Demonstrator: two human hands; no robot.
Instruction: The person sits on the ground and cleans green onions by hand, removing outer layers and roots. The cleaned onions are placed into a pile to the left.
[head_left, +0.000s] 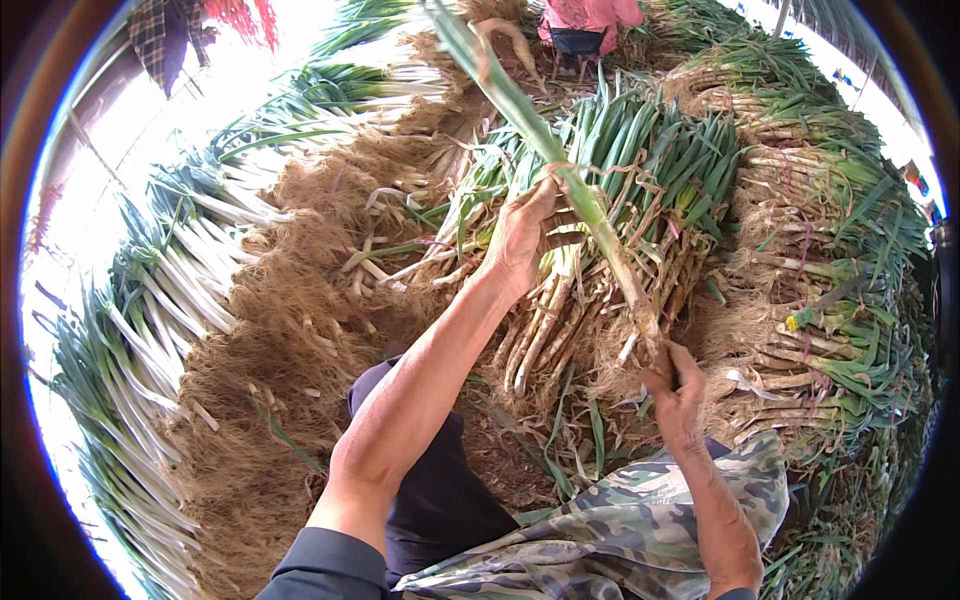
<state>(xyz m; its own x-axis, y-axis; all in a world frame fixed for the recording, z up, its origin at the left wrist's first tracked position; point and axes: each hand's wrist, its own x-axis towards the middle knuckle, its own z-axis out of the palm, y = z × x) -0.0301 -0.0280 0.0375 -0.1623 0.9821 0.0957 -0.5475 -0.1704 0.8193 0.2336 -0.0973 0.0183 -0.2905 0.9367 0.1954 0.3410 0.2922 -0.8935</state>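
One long green onion (616, 251) slants across the view, leaves up and root end down. My left hand (525, 229) grips its upper stem where the pale part turns green. Down at the root end, my right hand (679, 397) pinches the base between thumb and fingers. Dry, peeling skin hangs from the stem near my left hand. Directly behind it lies a big bundle of untrimmed green onions (547, 330), their stalks brown with soil and dry husk. A camouflage cloth (600, 517) covers part of my lap.
Cleaned onions with white stems (202, 270) line the left side, beside a heap of cut roots (262, 390). Tied, soil-brown bundles (802, 262) are stacked along the right, with a yellow-ended tool (799, 319) on them. A person in pink (589, 22) is at the top.
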